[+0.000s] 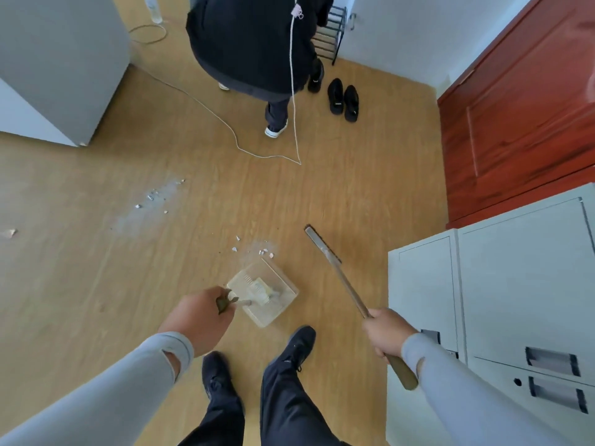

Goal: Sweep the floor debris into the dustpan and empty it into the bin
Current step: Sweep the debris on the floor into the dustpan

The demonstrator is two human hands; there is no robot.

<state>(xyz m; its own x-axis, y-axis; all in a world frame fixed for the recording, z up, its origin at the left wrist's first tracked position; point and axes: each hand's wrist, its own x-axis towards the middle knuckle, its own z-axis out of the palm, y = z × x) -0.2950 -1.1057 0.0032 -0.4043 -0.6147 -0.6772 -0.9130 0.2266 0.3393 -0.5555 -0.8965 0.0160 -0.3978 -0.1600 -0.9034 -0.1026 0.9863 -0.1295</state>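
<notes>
One dustpan (263, 291) is lying on the floor (96, 268) ahead of the feet, its mouth facing two debris patches: one (254, 249) just at its lip, one (154, 197) well apart to the left. The left hand (199, 320) is gripping the dustpan handle, while the right hand (388, 331) is gripping one broom (341, 278), whose long axis is running up-left with the head (322, 244) near the pan. Open floor is lying left; a cabinet (483, 317) is bounding the right, and one person (257, 43) with two shoes (344, 99) is standing ahead.

one head-worn wide-angle view, looking steeply down at the wood floor (96, 284) from standing height.
</notes>
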